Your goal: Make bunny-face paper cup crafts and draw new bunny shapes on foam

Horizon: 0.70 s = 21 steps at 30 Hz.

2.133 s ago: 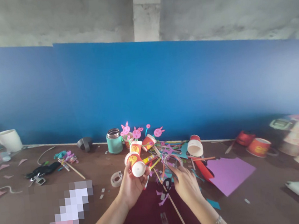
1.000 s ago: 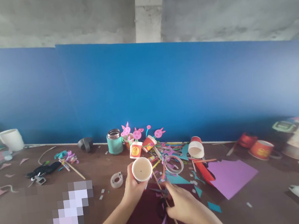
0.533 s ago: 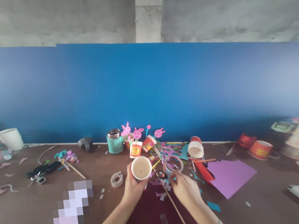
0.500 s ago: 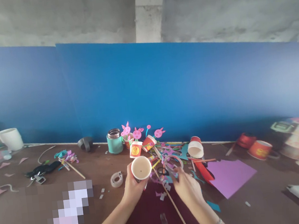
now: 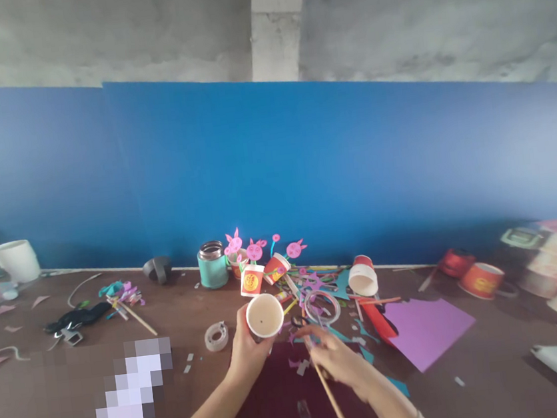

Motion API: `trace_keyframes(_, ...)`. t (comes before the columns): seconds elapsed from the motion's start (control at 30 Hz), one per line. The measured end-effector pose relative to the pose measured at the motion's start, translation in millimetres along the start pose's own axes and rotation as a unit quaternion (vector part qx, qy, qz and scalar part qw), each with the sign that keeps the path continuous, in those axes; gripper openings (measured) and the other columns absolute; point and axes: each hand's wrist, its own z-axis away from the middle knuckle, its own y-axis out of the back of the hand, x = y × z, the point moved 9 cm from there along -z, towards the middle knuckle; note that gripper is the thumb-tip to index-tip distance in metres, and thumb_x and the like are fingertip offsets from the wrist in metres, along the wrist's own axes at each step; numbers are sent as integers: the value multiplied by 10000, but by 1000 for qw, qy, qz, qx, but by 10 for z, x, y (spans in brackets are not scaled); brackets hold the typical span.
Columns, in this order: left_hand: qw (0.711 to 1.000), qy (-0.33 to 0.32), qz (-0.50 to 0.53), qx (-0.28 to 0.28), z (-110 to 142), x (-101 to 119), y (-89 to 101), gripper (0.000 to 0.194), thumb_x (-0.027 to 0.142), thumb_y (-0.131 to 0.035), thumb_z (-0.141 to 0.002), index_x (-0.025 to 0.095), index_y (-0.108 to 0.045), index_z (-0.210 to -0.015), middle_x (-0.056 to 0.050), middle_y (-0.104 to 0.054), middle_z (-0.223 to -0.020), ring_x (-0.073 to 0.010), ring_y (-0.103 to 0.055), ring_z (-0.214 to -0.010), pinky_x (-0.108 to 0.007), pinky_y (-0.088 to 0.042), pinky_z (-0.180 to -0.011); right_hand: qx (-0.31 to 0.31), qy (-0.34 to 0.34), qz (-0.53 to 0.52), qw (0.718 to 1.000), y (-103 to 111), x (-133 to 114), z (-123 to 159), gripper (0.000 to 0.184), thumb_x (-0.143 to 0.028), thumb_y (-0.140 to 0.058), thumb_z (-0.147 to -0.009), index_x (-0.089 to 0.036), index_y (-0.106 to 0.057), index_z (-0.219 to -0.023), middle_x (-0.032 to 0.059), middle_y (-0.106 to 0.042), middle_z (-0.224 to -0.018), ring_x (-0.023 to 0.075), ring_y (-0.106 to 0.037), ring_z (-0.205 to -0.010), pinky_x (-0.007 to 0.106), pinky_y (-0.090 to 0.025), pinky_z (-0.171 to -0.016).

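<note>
Left hand (image 5: 249, 354): gripping cup (image 5: 264, 316)
Stick (image 5: 330, 394): freshly moved — just right of cup
Right hand (image 5: 334, 357): newly pinching it — leaving neither free

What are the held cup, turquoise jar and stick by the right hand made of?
Cup: probably paper, smooth and pale inside, white-rimmed. Jar: apparently metal at its shiny silvery mouth; the turquoise coat could be paint or plastic. Stick: likely wood, matte and tan.

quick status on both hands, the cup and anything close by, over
Left hand gripping round white-rimmed paper cup, open mouth in view. Right hand at thin pale wooden stick, grip unclear. Clear plastic-looking ring just beyond.
</note>
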Motion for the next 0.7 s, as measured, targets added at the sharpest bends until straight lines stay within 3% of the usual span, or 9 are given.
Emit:
trace_keyframes(0.13,1000,-7,-16,-11,3,-25,1,604,128,-804,-514,199,-567,-1065,-56,-628,-994,-246,-571,-958,-296,-420,-845,-51,-53,-308,948,7,41,-17,267,-164,-423,-684,-139,-603,-881,-40,-456,-578,67,-380,-445,165,-226,-403)
trace_keyframes(0.2,999,-18,-31,-17,7,-19,-11,595,149,-797,-537,197,-555,-1079,-60,-625,-997,-241,-575,-942,-289,-425,-822,-73,-25,-379,922,26,-23,-14,248,-193,-468,-697,-121,-626,-874,-6,-501,-650,71,-432,-510,165,-281,-438)
trace_keyframes(0.27,998,-27,-49,-27,10,-7,-36,579,166,-786,-563,201,-540,-1086,-60,-622,-996,-235,-579,-926,-284,-433,-799,-87,18,-398,913,56,-90,-9,295,-230,-527,-710,-123,-638,-962,22,-540,-736,88,-482,-591,177,-343,-493)
trace_keyframes(0.37,998,-31,-49,-26,9,-2,-36,569,158,-781,-558,206,-542,-1072,-57,-618,-999,-235,-577,-927,-285,-434,-794,-42,52,-319,945,144,-64,-50,332,-321,-602,-752,-145,-627,-1032,10,-539,-695,108,-495,-596,198,-377,-508)
trace_keyframes(0.47,998,-32,-53,-10,6,-13,0,579,139,-784,-525,204,-555,-1053,-57,-623,-990,-244,-575,-936,-296,-428,-815,103,85,-141,981,380,-24,-95,409,-515,-524,-815,-143,-659,-915,29,-564,-655,163,-542,-628,250,-438,-541)
trace_keyframes(0.57,994,-40,-104,-22,4,-32,-20,573,186,-758,-570,202,-514,-1088,-64,-626,-993,-246,-588,-931,-313,-447,-803,229,155,-4,961,595,-189,-9,489,-583,-466,-826,-148,-686,-854,105,-647,-864,237,-596,-848,298,-484,-712)
trace_keyframes(0.7,981,-69,-181,-25,0,-27,-46,521,248,-707,-619,191,-457,-1072,-65,-630,-961,-241,-616,-871,-348,-482,-762,269,198,62,941,715,-524,159,432,-491,-434,-884,-146,-693,-874,103,-673,-808,223,-622,-774,280,-491,-667)
